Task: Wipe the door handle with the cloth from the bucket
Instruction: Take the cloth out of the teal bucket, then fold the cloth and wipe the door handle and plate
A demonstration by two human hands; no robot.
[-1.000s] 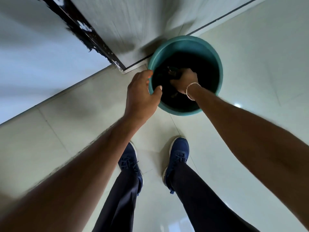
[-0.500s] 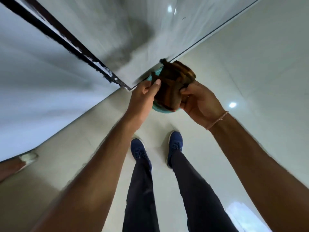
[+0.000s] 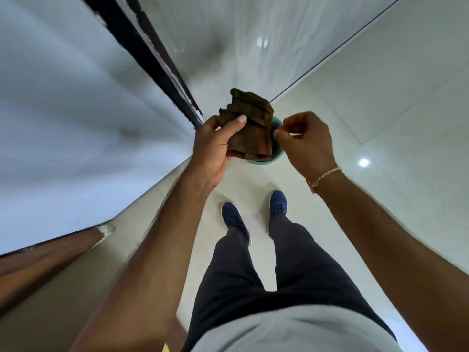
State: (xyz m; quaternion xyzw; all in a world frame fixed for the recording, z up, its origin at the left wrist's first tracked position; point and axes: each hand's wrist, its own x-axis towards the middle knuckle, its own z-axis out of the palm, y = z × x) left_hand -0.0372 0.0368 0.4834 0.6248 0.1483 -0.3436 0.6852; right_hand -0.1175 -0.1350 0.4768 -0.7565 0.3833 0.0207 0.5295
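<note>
- Holding a folded brown cloth (image 3: 250,128) well above the tiled floor (image 3: 380,123), the person stands over a teal bucket (image 3: 275,158), only a sliver of its rim showing past the fabric.
- The left hand (image 3: 215,146) is clamped on the cloth, thumb pressed across its upper folds.
- The right hand (image 3: 304,141) is curled beside the cloth's right edge, thumb and forefinger pinched together; whether they catch a corner of the fabric cannot be told.
- The step in hand appears to be readying the cloth: it is out of the bucket, and the wiping is not yet begun.
- No door handle shows anywhere; only a dark door frame (image 3: 142,54) runs up the far left, beside a pale wall (image 3: 50,110).
- The next move likely calls for raising the gaze and the cloth towards the door, finding the handle and pressing the fabric round it.
- The count: one cloth, one bucket, two hands, two blue shoes (image 3: 233,217), one cord bracelet (image 3: 323,177) on the right wrist.
</note>
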